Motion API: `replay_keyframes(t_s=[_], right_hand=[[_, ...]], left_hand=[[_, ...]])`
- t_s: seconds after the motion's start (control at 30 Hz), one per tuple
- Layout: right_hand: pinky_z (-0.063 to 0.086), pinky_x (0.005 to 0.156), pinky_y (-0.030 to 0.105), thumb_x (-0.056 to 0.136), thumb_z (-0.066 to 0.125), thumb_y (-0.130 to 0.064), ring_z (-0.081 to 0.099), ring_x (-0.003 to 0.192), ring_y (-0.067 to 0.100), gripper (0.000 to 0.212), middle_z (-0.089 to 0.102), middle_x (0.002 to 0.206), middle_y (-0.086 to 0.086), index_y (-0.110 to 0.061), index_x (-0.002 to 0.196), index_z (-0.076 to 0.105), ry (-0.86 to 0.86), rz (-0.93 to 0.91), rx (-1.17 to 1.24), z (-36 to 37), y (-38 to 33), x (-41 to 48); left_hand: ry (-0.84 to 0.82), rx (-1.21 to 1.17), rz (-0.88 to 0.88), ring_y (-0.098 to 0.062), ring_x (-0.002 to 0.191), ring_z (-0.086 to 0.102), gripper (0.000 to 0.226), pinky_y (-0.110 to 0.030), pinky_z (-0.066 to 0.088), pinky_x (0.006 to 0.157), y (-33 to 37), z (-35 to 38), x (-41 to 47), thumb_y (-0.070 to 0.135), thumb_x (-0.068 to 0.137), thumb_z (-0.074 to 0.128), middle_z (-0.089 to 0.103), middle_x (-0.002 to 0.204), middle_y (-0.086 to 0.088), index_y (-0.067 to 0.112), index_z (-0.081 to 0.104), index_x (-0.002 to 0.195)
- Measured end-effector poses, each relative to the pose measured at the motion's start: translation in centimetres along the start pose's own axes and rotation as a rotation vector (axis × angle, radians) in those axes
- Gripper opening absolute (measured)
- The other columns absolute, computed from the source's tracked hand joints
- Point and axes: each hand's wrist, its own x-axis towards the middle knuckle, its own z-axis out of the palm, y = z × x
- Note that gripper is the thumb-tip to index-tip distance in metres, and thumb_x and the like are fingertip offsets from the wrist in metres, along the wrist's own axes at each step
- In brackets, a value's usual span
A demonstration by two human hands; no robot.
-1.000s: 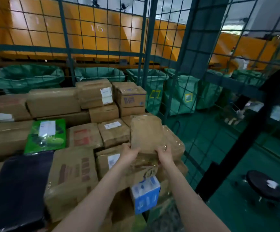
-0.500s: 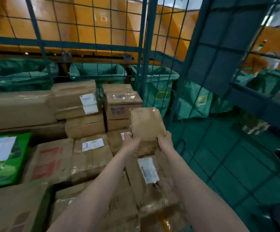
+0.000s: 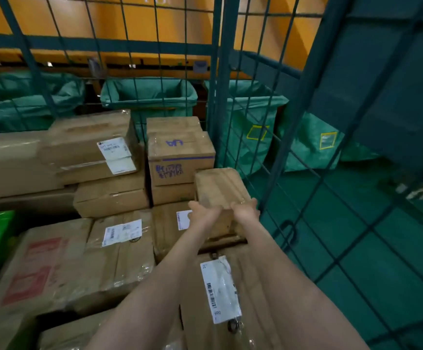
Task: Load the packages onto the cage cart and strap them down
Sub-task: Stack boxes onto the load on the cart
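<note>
Your cage cart (image 3: 218,72) looks nearly full; left hand (image 3: 203,213) and right hand (image 3: 245,210) clasp one small package (image 3: 218,188) at one o'clock, strapping not yet begun.

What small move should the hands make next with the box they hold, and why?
Probably set the small box down and slide it forward. The left hand and right hand hold it by its near end, between the purple-marked box and the cage side wall, where a slot seems open.
</note>
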Motion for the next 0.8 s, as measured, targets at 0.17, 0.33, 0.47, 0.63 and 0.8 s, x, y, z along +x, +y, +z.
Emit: replay_keyframes(t_s=[0.17, 0.33, 0.47, 0.63, 0.8], right_hand=[[0.038, 0.097, 0.036, 0.096, 0.051, -0.024, 0.038, 0.128, 0.035, 0.066, 0.026, 0.147, 0.021, -0.010, 0.149, 0.014, 0.019, 0.041, -0.034, 0.1, -0.5, 0.0], [0.040, 0.096, 0.039, 0.096, 0.051, -0.021, 0.040, 0.123, 0.034, 0.055, 0.027, 0.141, 0.020, -0.005, 0.141, 0.026, 0.195, -0.110, -0.203, 0.5, -0.1, -2.3], [0.035, 0.105, 0.040, 0.092, 0.048, -0.007, 0.033, 0.127, 0.035, 0.055, 0.023, 0.144, 0.020, -0.005, 0.143, 0.029, 0.226, -0.278, -0.296, 0.7, -0.6, -4.4], [0.031, 0.107, 0.040, 0.095, 0.049, -0.021, 0.027, 0.136, 0.037, 0.051, 0.022, 0.150, 0.020, -0.007, 0.142, 0.033, 0.079, -0.318, -0.323, 1.7, -1.7, -7.5], [0.039, 0.101, 0.038, 0.094, 0.051, -0.027, 0.039, 0.127, 0.034, 0.042, 0.034, 0.141, 0.018, -0.006, 0.130, 0.047, -0.036, -0.403, -0.311, 5.9, -2.6, -12.9]], left_hand=[[-0.005, -0.036, 0.037, -0.024, 0.101, 0.055, 0.057, -0.034, 0.049, 0.081, -0.7, 0.3, 0.2, 0.035, 0.078, 0.072, 0.048, 0.119, -0.009, 0.017, 0.027, 0.108], [-0.055, -0.045, 0.006, -0.022, 0.098, 0.058, 0.055, -0.034, 0.048, 0.078, -0.5, -1.2, -1.5, 0.026, 0.083, 0.068, 0.055, 0.106, -0.008, 0.007, 0.036, 0.123], [-0.062, -0.026, -0.046, -0.026, 0.108, 0.055, 0.055, -0.029, 0.048, 0.071, -0.6, -3.4, -4.2, 0.015, 0.089, 0.057, 0.050, 0.124, -0.012, 0.000, 0.032, 0.137], [0.053, -0.011, 0.064, -0.031, 0.117, 0.052, 0.041, -0.035, 0.045, 0.087, 0.2, -7.4, -7.8, 0.011, 0.095, 0.048, 0.050, 0.134, -0.016, 0.003, 0.045, 0.134], [0.231, -0.059, 0.092, -0.024, 0.110, 0.053, 0.031, -0.029, 0.041, 0.086, -1.0, -13.9, -11.7, 0.017, 0.094, 0.050, 0.056, 0.127, -0.008, 0.010, 0.056, 0.124]])
